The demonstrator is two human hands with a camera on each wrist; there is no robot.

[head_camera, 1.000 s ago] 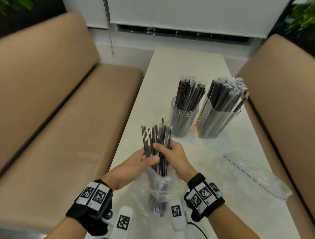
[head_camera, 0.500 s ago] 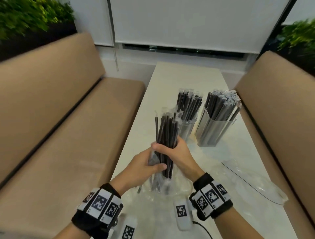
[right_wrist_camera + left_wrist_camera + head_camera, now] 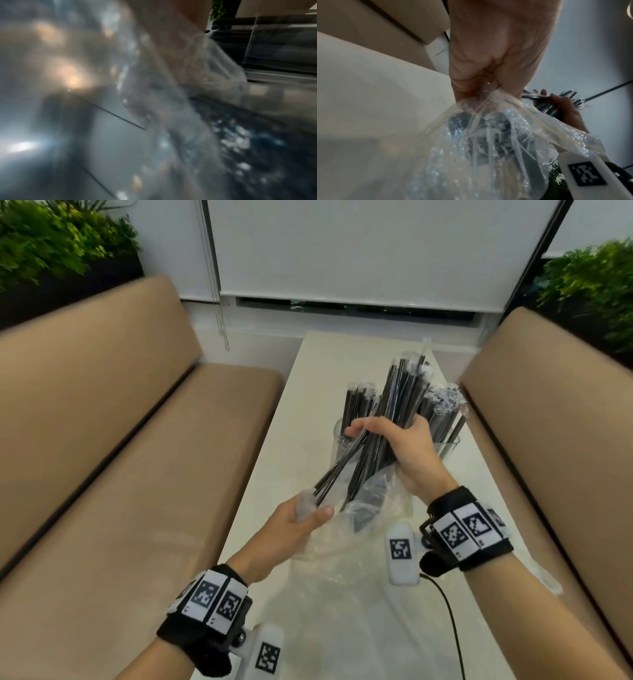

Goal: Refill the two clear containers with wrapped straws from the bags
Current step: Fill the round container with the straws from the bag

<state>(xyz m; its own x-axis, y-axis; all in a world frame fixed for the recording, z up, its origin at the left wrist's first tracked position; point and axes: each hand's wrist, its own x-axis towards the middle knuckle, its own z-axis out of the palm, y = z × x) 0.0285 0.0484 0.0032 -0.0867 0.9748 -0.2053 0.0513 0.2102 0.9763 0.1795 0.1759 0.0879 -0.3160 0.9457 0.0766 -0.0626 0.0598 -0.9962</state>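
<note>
My right hand (image 3: 404, 446) grips a bundle of black wrapped straws (image 3: 397, 405), lifted above the table and tilted, its lower ends just over the mouth of a clear plastic bag (image 3: 346, 529). My left hand (image 3: 301, 518) pinches the bag's rim (image 3: 488, 92); a few dark straws show inside the bag (image 3: 488, 132). Behind the bundle stand a round clear container (image 3: 342, 436) and a square clear container (image 3: 448, 440), both holding upright straws. The right wrist view is blurred by plastic film.
A white table (image 3: 274, 467) runs between two tan benches (image 3: 137, 474) (image 3: 548, 440). More clear plastic lies at the table's near right (image 3: 544, 577). A black cable (image 3: 448, 621) trails from my right wrist. Plants stand in both far corners.
My right hand has pulled the straw bundle up out of the bag and toward the containers. My left hand has let go of the straws and now holds only the bag.
</note>
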